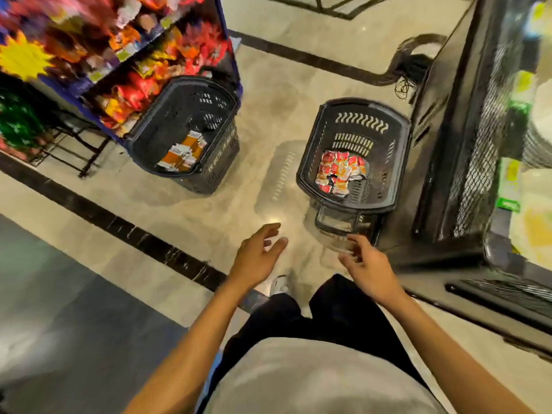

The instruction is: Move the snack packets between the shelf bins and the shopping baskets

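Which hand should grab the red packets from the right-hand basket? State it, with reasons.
Right. The right hand, empty with loose fingers, is nearest the black basket holding the red packets, by its near end; the left hand, also empty, is farther left.

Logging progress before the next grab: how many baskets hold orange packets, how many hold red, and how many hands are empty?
Baskets with orange-and-white packets: 1, the left basket
Baskets with red packets: 1, the right basket
Empty hands: 2, left hand and right hand
Total: 2 baskets, 2 hands
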The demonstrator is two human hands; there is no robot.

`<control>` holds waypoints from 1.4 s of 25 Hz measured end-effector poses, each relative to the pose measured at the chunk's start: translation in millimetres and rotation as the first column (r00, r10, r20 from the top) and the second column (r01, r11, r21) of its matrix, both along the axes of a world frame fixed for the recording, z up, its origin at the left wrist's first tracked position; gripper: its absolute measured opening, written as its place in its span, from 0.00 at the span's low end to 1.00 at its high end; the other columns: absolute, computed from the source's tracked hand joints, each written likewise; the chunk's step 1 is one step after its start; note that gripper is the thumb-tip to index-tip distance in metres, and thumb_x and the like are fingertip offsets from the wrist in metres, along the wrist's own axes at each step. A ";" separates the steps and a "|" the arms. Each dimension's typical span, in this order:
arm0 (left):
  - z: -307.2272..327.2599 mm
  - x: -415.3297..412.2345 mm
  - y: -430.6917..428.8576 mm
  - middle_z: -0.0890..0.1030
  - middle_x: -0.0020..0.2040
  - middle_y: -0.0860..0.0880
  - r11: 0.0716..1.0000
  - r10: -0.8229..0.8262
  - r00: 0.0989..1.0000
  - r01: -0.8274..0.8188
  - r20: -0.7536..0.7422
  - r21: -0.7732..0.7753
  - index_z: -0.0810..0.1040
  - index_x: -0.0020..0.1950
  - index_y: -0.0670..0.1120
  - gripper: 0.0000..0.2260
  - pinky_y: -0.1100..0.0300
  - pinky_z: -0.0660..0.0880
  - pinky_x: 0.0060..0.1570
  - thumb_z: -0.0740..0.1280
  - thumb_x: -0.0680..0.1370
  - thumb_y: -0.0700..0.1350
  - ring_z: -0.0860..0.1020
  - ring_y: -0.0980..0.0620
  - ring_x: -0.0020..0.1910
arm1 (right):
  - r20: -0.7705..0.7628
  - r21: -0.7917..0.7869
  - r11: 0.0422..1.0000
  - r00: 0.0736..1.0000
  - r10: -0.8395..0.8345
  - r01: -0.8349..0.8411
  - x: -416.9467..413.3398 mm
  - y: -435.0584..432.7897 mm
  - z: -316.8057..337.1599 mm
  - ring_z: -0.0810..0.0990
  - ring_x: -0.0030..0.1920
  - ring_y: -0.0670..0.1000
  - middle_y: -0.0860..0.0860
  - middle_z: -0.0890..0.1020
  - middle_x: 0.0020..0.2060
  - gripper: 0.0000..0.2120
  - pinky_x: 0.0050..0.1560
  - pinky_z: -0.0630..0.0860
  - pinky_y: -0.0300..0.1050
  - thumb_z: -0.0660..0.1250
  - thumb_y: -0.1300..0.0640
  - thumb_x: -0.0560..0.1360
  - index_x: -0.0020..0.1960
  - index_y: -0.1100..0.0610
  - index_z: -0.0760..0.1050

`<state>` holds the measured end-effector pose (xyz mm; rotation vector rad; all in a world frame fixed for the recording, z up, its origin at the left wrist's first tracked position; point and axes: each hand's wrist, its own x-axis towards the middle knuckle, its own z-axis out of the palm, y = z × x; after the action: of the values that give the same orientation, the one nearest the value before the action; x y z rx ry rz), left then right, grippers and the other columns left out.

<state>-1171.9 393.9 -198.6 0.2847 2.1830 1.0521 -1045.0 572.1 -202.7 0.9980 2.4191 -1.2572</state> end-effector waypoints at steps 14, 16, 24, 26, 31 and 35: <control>-43.2 -138.4 231.0 0.77 0.62 0.48 0.971 -0.215 0.971 0.224 0.100 -0.085 0.71 0.68 0.47 0.18 0.59 0.70 0.60 0.64 0.79 0.47 0.76 0.50 0.59 | 0.066 -0.147 0.929 0.941 -0.333 0.339 -128.2 191.1 -39.8 0.77 0.54 0.54 0.54 0.74 0.61 0.23 0.52 0.70 0.44 0.62 0.52 0.79 0.72 0.57 0.63; -55.4 -152.9 254.4 0.77 0.62 0.46 0.971 -0.207 0.972 0.218 0.111 -0.096 0.71 0.68 0.46 0.18 0.61 0.70 0.59 0.65 0.79 0.46 0.76 0.52 0.56 | 0.093 -0.154 0.910 0.923 -0.374 0.384 -146.9 209.8 -53.4 0.76 0.56 0.54 0.54 0.74 0.62 0.23 0.53 0.70 0.44 0.61 0.52 0.79 0.71 0.57 0.62; -213.4 -229.4 359.8 0.76 0.64 0.49 0.955 -0.206 0.967 0.231 0.148 -0.184 0.70 0.69 0.46 0.18 0.62 0.69 0.54 0.63 0.79 0.47 0.76 0.56 0.49 | 0.248 -0.166 0.834 0.841 -0.481 0.526 -226.8 287.4 -207.3 0.76 0.58 0.58 0.58 0.76 0.60 0.22 0.53 0.69 0.45 0.62 0.54 0.79 0.69 0.61 0.64; -284.1 -242.5 377.5 0.76 0.64 0.47 0.945 -0.223 0.963 0.252 0.153 -0.209 0.70 0.69 0.46 0.18 0.58 0.71 0.58 0.63 0.79 0.47 0.77 0.52 0.53 | 0.298 -0.197 0.798 0.810 -0.505 0.570 -244.9 304.2 -275.2 0.75 0.57 0.56 0.57 0.75 0.58 0.22 0.54 0.69 0.44 0.62 0.56 0.79 0.70 0.61 0.63; -452.3 -251.2 404.7 0.78 0.61 0.44 0.912 -0.206 0.967 0.245 0.148 -0.330 0.72 0.67 0.45 0.17 0.55 0.72 0.57 0.63 0.79 0.47 0.76 0.43 0.59 | 0.385 -0.150 0.821 0.797 -0.465 0.551 -269.0 330.2 -438.3 0.76 0.56 0.55 0.58 0.76 0.60 0.13 0.47 0.68 0.43 0.59 0.57 0.80 0.63 0.58 0.68; -574.9 -242.7 405.6 0.78 0.60 0.40 0.856 -0.078 0.989 0.129 0.122 -0.501 0.73 0.65 0.42 0.16 0.55 0.67 0.56 0.63 0.79 0.48 0.74 0.40 0.61 | 0.438 -0.069 0.863 0.792 -0.424 0.500 -280.2 330.1 -565.8 0.70 0.66 0.58 0.62 0.72 0.65 0.21 0.58 0.63 0.45 0.61 0.52 0.79 0.66 0.64 0.67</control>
<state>-1414.6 799.4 -773.5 0.1014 2.2339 0.3884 -1325.2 902.2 -768.5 1.6775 1.7563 -1.2184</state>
